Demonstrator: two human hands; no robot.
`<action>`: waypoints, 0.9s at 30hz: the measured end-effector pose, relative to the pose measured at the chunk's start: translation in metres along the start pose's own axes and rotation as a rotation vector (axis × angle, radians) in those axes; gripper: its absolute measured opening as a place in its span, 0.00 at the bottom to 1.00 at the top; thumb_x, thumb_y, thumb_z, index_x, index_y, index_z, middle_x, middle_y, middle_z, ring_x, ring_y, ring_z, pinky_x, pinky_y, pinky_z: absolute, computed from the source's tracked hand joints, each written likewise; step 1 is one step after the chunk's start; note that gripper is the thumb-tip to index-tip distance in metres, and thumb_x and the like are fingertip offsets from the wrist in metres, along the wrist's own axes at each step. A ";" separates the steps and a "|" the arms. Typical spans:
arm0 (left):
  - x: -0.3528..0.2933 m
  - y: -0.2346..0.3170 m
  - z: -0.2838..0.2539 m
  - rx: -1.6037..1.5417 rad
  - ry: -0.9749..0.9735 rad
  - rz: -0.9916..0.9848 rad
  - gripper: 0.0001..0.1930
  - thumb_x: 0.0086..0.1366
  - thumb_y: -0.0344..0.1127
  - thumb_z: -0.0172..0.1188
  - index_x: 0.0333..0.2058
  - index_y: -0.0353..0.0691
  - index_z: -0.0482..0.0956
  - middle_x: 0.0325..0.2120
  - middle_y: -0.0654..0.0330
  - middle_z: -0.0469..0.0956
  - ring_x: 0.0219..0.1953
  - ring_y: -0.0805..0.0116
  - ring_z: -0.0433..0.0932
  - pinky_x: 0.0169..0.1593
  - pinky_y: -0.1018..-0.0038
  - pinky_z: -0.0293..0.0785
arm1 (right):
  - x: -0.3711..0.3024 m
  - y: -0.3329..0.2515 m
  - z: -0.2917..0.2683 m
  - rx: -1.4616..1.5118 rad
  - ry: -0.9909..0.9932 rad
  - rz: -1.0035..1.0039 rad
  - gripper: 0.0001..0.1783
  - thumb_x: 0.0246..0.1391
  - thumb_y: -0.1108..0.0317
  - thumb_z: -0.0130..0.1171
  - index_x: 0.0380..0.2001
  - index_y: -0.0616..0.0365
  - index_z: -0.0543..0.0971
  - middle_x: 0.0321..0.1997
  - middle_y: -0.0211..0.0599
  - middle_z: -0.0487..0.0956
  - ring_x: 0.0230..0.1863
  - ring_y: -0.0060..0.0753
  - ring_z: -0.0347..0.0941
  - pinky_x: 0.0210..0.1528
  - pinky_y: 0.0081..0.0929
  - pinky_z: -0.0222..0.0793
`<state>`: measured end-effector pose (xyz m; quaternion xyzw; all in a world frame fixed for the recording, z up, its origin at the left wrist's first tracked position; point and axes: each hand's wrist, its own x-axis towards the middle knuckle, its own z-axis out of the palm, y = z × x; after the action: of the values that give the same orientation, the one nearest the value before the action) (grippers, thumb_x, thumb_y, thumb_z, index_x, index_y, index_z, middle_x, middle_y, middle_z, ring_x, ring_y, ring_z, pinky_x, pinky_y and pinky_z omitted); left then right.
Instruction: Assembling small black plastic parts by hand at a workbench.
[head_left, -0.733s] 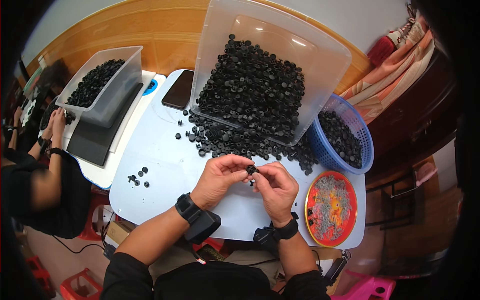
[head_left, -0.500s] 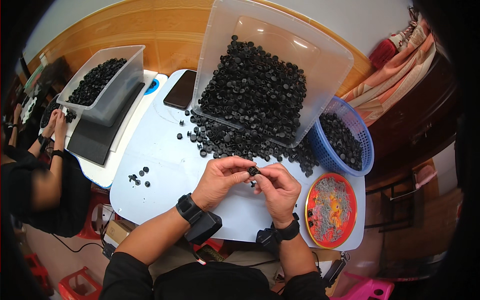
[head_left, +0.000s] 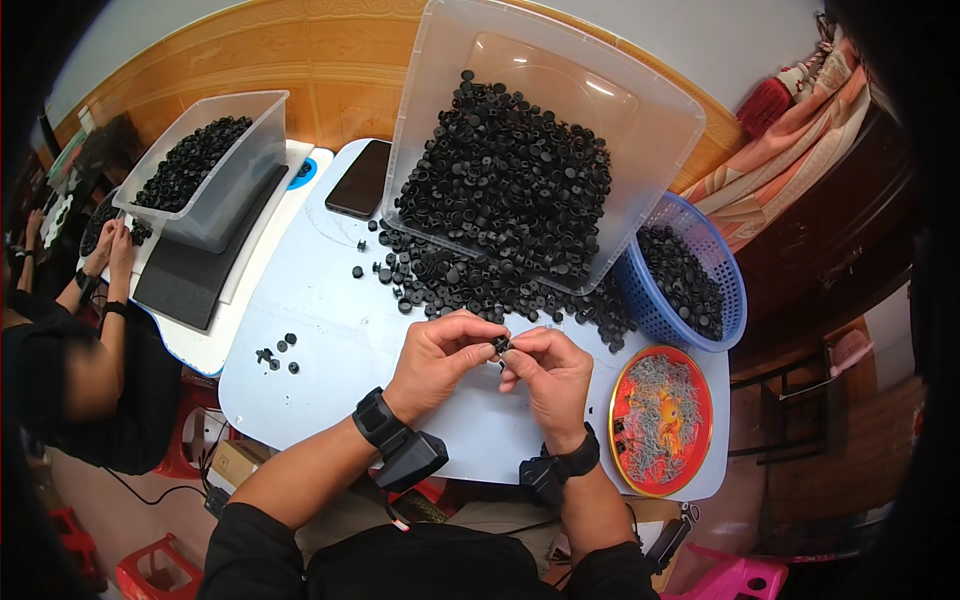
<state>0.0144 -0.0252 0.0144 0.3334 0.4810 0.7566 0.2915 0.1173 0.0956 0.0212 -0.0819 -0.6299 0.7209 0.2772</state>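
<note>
Over the front middle of the table my left hand [head_left: 440,362] and my right hand [head_left: 549,376] meet, both pinching a small black plastic part [head_left: 501,345] between thumbs and fingertips. The fingers cover much of it, so its exact shape is hard to see. Just beyond my hands, a heap of loose black plastic parts [head_left: 450,283] spills from a tilted clear plastic bin [head_left: 650,110]. To the right of my right hand lies a red round tray [head_left: 622,385] with many thin grey metal pins or screws [head_left: 660,420] and a few black pieces.
A blue basket [head_left: 735,300] of black parts stands at the right. Several loose pieces [head_left: 282,346] lie at the left, and a dark phone [head_left: 360,178] rests behind. A co-worker's hands [head_left: 112,250] work by another clear bin [head_left: 235,205] at the far left.
My right hand has shifted slightly left, with its fingers closer around the small black part. My left hand has hardly moved; the part stays between my fingertips.
</note>
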 end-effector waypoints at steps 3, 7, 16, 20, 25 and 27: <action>0.000 -0.002 -0.001 0.040 -0.005 0.038 0.10 0.56 0.19 0.53 0.37 0.31 0.77 0.34 0.58 0.75 0.36 0.73 0.74 0.40 0.79 0.73 | 0.000 0.001 -0.001 0.022 0.006 0.074 0.05 0.46 0.84 0.56 0.29 0.67 0.74 0.29 0.37 0.74 0.24 0.21 0.72 0.23 0.17 0.74; -0.001 -0.003 -0.003 0.097 -0.011 0.069 0.11 0.55 0.18 0.53 0.37 0.31 0.78 0.33 0.57 0.75 0.35 0.73 0.75 0.40 0.79 0.73 | 0.000 0.003 0.001 0.040 0.008 0.093 0.05 0.46 0.83 0.56 0.29 0.66 0.74 0.28 0.36 0.75 0.24 0.22 0.72 0.23 0.18 0.74; -0.003 -0.006 -0.004 0.093 0.029 0.030 0.10 0.55 0.18 0.53 0.36 0.32 0.78 0.29 0.59 0.75 0.30 0.75 0.75 0.36 0.82 0.72 | 0.002 0.010 -0.001 0.056 -0.059 0.149 0.03 0.49 0.81 0.54 0.29 0.68 0.72 0.28 0.42 0.76 0.28 0.29 0.75 0.28 0.24 0.77; -0.004 -0.007 -0.003 0.080 0.036 0.010 0.11 0.55 0.18 0.53 0.37 0.32 0.78 0.28 0.60 0.75 0.30 0.76 0.74 0.36 0.82 0.72 | 0.003 0.011 0.002 0.049 -0.052 0.138 0.03 0.49 0.81 0.54 0.29 0.67 0.71 0.27 0.43 0.76 0.28 0.32 0.76 0.29 0.27 0.78; -0.005 -0.010 -0.002 0.000 0.060 -0.023 0.10 0.55 0.18 0.54 0.37 0.30 0.78 0.30 0.59 0.74 0.29 0.75 0.74 0.35 0.81 0.72 | 0.004 0.014 0.001 0.054 -0.057 0.123 0.02 0.50 0.80 0.54 0.28 0.67 0.71 0.27 0.43 0.76 0.28 0.32 0.76 0.28 0.26 0.77; -0.005 -0.010 -0.001 -0.052 0.087 -0.063 0.10 0.56 0.18 0.54 0.37 0.29 0.77 0.30 0.58 0.74 0.29 0.75 0.74 0.34 0.81 0.72 | 0.004 0.015 0.001 0.054 -0.061 0.117 0.02 0.50 0.79 0.54 0.28 0.66 0.71 0.27 0.42 0.76 0.29 0.32 0.76 0.28 0.26 0.77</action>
<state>0.0183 -0.0261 0.0038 0.2772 0.4835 0.7732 0.3026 0.1087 0.0957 0.0079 -0.0892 -0.6124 0.7548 0.2174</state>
